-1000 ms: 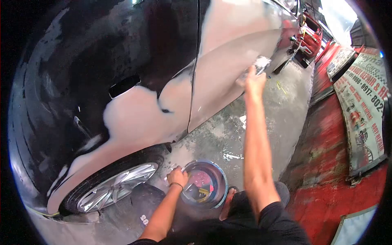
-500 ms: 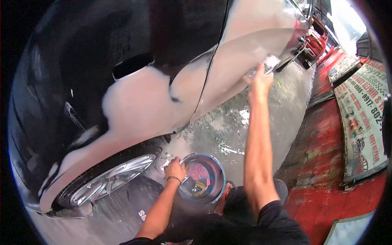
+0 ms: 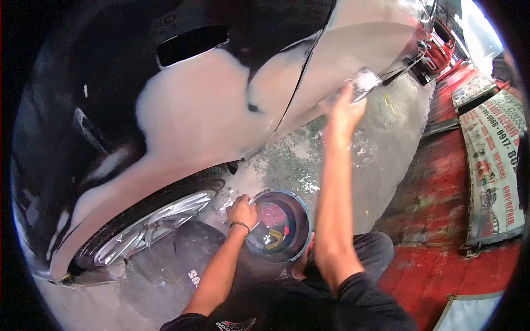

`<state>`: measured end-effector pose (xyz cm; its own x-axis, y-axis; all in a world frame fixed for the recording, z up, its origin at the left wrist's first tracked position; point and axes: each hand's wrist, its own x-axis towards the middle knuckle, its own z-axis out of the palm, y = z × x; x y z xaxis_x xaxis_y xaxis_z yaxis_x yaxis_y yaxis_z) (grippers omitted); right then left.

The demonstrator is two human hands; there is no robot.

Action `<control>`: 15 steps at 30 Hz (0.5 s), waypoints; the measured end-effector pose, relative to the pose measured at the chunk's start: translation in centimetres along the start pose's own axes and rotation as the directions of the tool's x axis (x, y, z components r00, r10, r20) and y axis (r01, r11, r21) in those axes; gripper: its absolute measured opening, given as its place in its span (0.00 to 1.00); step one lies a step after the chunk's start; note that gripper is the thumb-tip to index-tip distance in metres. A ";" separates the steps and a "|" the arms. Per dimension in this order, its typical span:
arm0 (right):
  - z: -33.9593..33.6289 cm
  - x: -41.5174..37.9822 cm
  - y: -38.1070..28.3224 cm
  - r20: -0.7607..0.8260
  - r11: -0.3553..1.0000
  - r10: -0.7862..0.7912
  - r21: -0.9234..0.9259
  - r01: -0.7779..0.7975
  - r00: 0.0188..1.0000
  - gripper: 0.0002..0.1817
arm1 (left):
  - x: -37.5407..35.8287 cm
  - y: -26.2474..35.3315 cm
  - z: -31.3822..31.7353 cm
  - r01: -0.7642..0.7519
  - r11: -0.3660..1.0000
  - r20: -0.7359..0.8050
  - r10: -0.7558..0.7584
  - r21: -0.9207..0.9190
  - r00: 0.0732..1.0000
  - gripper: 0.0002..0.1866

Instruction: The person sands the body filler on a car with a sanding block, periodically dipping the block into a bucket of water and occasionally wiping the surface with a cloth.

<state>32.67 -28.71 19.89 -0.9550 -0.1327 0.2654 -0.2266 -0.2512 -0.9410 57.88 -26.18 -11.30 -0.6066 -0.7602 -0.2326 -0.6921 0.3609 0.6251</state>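
A dark car body with large pale, primer-coloured patches [image 3: 187,110] fills the upper left. My right hand [image 3: 346,107] is closed round a shiny silver-grey pad [image 3: 364,84], held against the lower pale panel near the far end of the car. Close to the wheel, my left hand [image 3: 242,212] grips the left rim of a round bucket [image 3: 302,220]. Inside the bucket are water and small yellow and pink pieces [image 3: 274,237]. What the fingers of my left hand do at the rim is partly hidden.
The car's wheel [image 3: 154,226] is left of the bucket. Wet grey concrete [image 3: 381,149] lies under the car's edge. On the right are a red floor [image 3: 430,270] and a printed banner [image 3: 494,171]. A red vehicle [image 3: 440,49] stands far back.
My right hand and the pad have shifted slightly left along the panel. The view has moved, so the car and bucket appear a little right and higher. My left hand stays at the rim.
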 end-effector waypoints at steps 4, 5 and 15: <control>2.5 -12.1 2.6 0.054 0.817 -0.530 -0.237 0.526 0.846 0.25 | -0.1 -0.5 0.6 -0.018 1.000 -0.035 0.018 -0.012 0.999 0.16; 2.1 -11.0 2.7 0.024 0.826 -0.520 -0.240 0.510 0.854 0.25 | -0.3 -0.3 0.5 -0.020 1.000 -0.027 0.020 -0.006 0.999 0.16; -0.6 0.3 5.4 -0.044 0.964 -0.238 -0.129 0.230 0.970 0.20 | 0.1 0.4 -0.3 -0.011 1.000 0.001 0.011 0.022 1.000 0.17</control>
<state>31.03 -29.50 14.73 -0.8812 -0.0268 0.4720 -0.4634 -0.1488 -0.8736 57.67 -26.29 -10.83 -0.6141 -0.7560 -0.2264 -0.6942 0.3810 0.6106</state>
